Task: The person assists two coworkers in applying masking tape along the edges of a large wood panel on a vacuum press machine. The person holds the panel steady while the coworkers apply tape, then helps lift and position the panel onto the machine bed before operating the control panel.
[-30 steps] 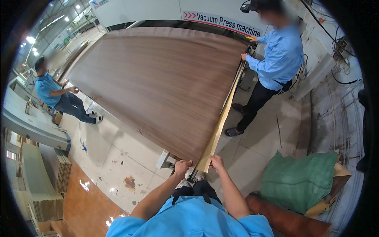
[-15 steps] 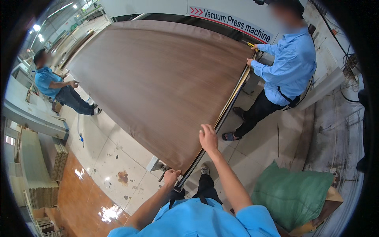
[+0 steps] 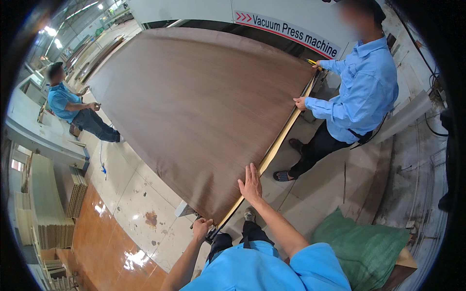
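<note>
A large brown sheet with a wood-like grain (image 3: 204, 102) lies spread over a wide flat bed. At its near corner, my left hand (image 3: 201, 227) is closed, pinching the sheet's edge between thumb and fingers. My right hand (image 3: 251, 185) rests flat on the sheet beside its right edge, fingers stretched out and holding nothing. Along that right edge, a pale yellow strip (image 3: 275, 148) shows from under the sheet. What lies beneath the rest of the sheet is hidden.
A co-worker in light blue (image 3: 361, 92) stands at the right edge, one hand on the sheet, the other with a yellow tool (image 3: 312, 62). Another person (image 3: 73, 104) stands at the far left corner. A green sack (image 3: 361, 247) lies at lower right; stacked panels (image 3: 53, 233) stand left.
My right hand has come down flat onto the sheet from its edge. My left hand has shifted slightly left and down. More of the yellow strip shows, and the right co-worker's near hand moved nearer me.
</note>
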Demonstrator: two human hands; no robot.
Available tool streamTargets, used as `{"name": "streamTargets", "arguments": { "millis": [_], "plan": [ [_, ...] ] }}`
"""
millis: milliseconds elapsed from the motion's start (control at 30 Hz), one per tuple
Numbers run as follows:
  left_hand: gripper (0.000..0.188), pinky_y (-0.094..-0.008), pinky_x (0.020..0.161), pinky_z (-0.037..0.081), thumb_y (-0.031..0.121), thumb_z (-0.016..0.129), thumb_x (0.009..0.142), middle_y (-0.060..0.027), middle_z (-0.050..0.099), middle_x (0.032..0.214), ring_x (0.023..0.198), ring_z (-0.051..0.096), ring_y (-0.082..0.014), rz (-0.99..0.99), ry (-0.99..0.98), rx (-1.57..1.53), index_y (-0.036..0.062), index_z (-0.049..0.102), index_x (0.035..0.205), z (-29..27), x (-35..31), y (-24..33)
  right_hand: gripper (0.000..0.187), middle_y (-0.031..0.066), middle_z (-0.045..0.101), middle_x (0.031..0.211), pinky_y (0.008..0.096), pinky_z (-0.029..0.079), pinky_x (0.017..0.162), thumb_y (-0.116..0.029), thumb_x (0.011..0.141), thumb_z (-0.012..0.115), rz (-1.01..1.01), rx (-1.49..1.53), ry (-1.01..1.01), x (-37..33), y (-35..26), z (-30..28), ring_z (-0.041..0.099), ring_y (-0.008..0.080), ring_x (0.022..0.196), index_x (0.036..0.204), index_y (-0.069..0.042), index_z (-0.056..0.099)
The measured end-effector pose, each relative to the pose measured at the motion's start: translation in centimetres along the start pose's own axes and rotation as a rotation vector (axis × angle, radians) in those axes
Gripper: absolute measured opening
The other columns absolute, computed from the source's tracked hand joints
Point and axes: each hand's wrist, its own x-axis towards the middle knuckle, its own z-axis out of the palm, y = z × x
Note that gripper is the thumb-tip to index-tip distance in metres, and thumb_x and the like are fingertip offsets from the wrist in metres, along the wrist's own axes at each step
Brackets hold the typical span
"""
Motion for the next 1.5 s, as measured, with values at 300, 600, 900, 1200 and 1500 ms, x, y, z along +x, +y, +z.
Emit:
{"name": "streamTargets", "arguments": {
  "millis": [300,600,900,1200,1500],
  "plan": [
    [0.029,-0.0310,0.056,0.039,0.025,0.080,0.084,0.0007,0.059,0.063,0.058,0.049,-0.0101,0.005,-0.086,-0.068,0.0067,0.065,0.068,-0.7,0.4,-0.6,0.053,0.0288,0.061,0.122,0.0512,0.051,0.096,-0.035,0.090,0.072,0.745,0.302,0.056,5.8,2.7,-0.4,0.061,0.0439,0.112,0.117,0.008,0.058],
    [0.036,-0.0350,0.055,0.041,0.031,0.079,0.084,-0.0029,0.059,0.059,0.056,0.052,-0.0125,0.070,0.005,-0.024,0.0039,0.065,0.065,0.2,-0.2,-0.8,0.028,0.0119,0.066,0.077,0.0376,0.053,0.056,-0.025,0.093,0.068,0.700,0.663,0.095,6.1,6.6,1.1,0.065,0.0229,0.058,0.090,0.002,0.062],
    [0.041,-0.0414,0.085,0.051,0.022,0.078,0.081,-0.0178,0.063,0.107,0.099,0.063,-0.0327,0.282,0.369,0.315,-0.0004,0.059,0.110,0.5,-4.0,3.4,0.024,0.0046,0.057,0.075,0.0286,0.046,0.045,-0.025,0.101,0.063,0.675,0.766,-0.019,5.3,7.3,0.2,0.058,0.0135,0.053,0.095,-0.003,0.057],
    [0.055,-0.0454,0.098,0.046,0.024,0.078,0.082,-0.0258,0.053,0.119,0.116,0.054,-0.0394,0.145,0.453,0.058,-0.0041,0.049,0.119,1.7,-2.0,4.9,0.022,0.0042,0.055,0.077,0.0309,0.049,0.051,-0.022,0.102,0.060,0.663,0.756,-0.007,5.6,7.1,-0.3,0.057,0.0136,0.055,0.096,-0.002,0.056],
    [0.039,-0.0389,0.070,0.052,0.038,0.079,0.086,-0.0105,0.069,0.077,0.073,0.067,-0.0234,-0.128,0.248,-0.204,0.0033,0.062,0.086,3.3,-1.1,0.5,0.021,0.0031,0.059,0.073,0.0282,0.049,0.047,-0.023,0.099,0.064,0.678,0.780,0.017,5.4,8.1,0.4,0.058,0.0122,0.053,0.091,-0.005,0.060]
  ]
}}
